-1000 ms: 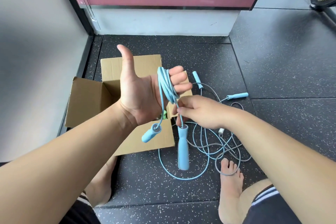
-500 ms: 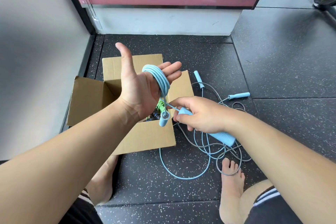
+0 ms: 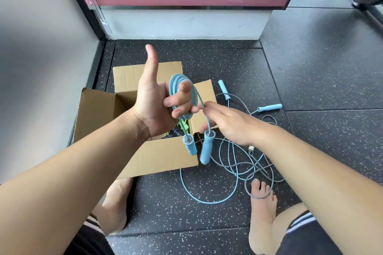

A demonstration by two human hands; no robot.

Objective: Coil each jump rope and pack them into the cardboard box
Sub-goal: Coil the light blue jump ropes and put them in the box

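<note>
Bright even light, wide-angle edge distortion

Hands: the left hand and the right hand are both bare.
Forearms: the left forearm and the right forearm are uncovered right up to the edge of the view.
Shorts: dark, almost black shorts, seen on both thighs.
Stripes: thin white stripes run along the hem of the right leg, with similar pale bands on the left leg (mostly hidden behind the arm).
Feet: the left foot and the right foot are bare.
</note>
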